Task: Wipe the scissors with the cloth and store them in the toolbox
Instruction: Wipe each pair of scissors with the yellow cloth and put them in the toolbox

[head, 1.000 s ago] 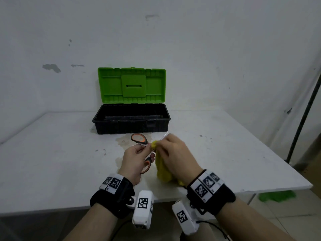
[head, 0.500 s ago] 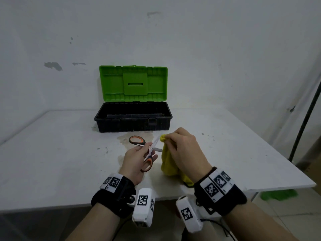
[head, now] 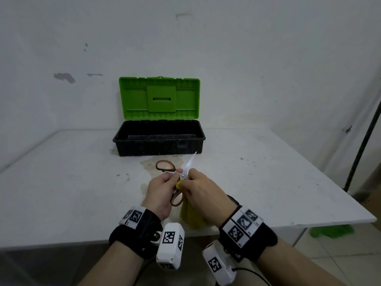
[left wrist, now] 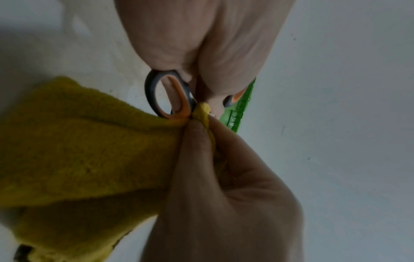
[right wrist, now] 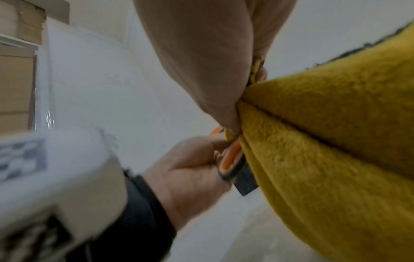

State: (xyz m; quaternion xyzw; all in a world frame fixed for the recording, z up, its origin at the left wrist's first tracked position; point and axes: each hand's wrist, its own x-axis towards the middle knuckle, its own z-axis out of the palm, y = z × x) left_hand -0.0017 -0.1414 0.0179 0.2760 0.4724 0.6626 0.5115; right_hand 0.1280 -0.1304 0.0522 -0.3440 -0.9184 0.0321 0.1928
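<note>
The scissors [head: 165, 167], with orange and grey handles, are held above the white table [head: 61, 193]. My left hand [head: 175, 176] grips them at the handles. Their bare blade [head: 190, 164] points up and away, toward the toolbox. My right hand [head: 185, 181] pinches the yellow cloth [head: 191, 215] against the scissors near the pivot, and the rest of the cloth hangs down. The left wrist view shows a handle loop [left wrist: 168, 99] under the left hand [left wrist: 201, 44], with the cloth [left wrist: 78, 141] beside it. The right wrist view shows the cloth [right wrist: 325, 141] bunched in the right hand [right wrist: 201, 53].
The black toolbox [head: 158, 150] stands at the back of the table with its green lid [head: 158, 98] raised against the wall. Stains mark the table in front of it. A black pole [head: 362, 141] and a green rag [head: 332, 232] on the floor are off the table's right edge.
My right hand has slid the cloth back along the blade toward the pivot, baring more of the blade. The left hand has kept its grip on the handles.
</note>
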